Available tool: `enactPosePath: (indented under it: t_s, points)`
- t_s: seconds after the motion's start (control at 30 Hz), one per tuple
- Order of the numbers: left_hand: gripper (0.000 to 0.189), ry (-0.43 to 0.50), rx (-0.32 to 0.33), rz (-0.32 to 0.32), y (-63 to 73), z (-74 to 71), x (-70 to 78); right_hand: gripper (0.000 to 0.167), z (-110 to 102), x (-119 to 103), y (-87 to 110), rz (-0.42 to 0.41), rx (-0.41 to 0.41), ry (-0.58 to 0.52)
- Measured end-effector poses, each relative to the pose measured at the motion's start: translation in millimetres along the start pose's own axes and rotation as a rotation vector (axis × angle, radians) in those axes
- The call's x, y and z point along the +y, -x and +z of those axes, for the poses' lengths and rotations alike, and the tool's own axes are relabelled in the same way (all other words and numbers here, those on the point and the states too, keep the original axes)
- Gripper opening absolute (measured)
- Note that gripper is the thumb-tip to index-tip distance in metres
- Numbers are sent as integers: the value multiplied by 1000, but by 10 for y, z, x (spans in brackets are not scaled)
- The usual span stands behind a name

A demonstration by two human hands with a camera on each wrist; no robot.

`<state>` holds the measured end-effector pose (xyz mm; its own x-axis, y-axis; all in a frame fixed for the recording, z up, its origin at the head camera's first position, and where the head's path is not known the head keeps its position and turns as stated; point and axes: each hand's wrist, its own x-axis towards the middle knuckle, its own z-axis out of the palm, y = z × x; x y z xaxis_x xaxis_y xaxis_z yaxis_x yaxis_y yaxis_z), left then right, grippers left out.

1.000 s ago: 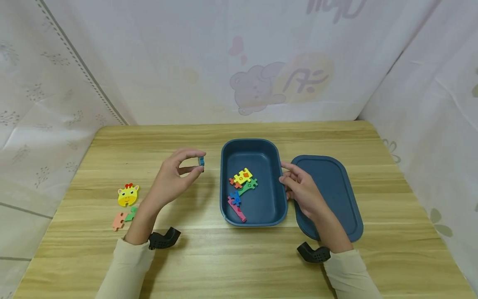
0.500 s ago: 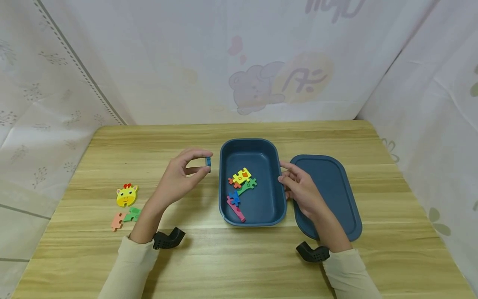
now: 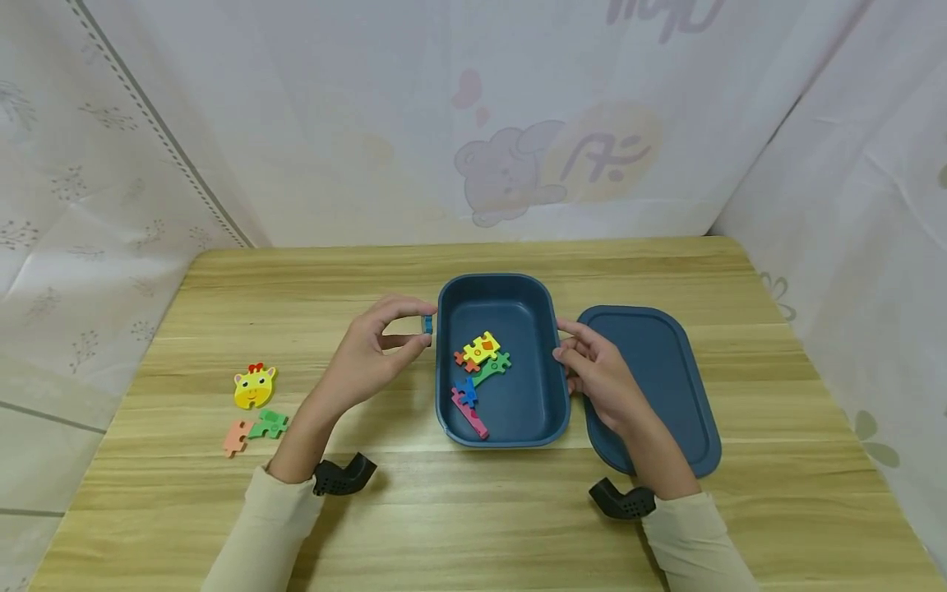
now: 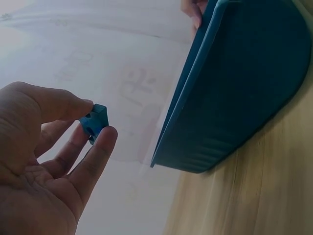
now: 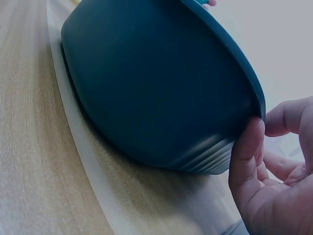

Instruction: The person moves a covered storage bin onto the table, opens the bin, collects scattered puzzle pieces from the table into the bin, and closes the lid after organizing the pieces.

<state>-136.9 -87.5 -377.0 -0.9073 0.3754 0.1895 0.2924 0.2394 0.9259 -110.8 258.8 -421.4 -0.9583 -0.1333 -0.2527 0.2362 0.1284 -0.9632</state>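
Observation:
My left hand [image 3: 366,358] pinches a small blue puzzle piece [image 3: 427,325] between thumb and fingertips, just left of a dark blue box's rim. In the left wrist view, the piece [image 4: 97,120] has a notched edge and is held in the air, apart from the box [image 4: 234,93]. My right hand [image 3: 602,382] holds the right rim of the open box [image 3: 533,386]. A yellow piece [image 3: 482,347], a green piece [image 3: 491,370], a blue piece [image 3: 467,391], a pink piece [image 3: 469,413] and an orange piece [image 3: 468,364] lie inside, towards its left.
A giraffe-head piece [image 3: 255,386], a pale orange piece [image 3: 237,437] and a green piece [image 3: 270,423] lie on the wooden table [image 3: 444,526] at the left. The matching lid [image 3: 658,370] lies flat right of the box, partly under my right forearm. Fabric curtains surround the table.
My left hand has moved right with the blue puzzle piece, up to the box's left rim. More of the green piece on the table shows. My right hand has stayed at the box.

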Motion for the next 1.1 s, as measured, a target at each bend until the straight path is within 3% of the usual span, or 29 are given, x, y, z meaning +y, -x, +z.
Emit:
enactPosePath:
  t_s: [0.37, 0.63, 1.1]
  points:
    - [33, -18, -19, -1, 9, 74, 44, 58, 9, -3, 5, 6, 8, 6]
    - [36, -57, -24, 70, 30, 136, 85, 59, 9, -2, 1, 5, 4, 5]
    - [36, -229, -66, 184, 31, 270, 95, 59, -17, 10, -10, 7, -2, -4]
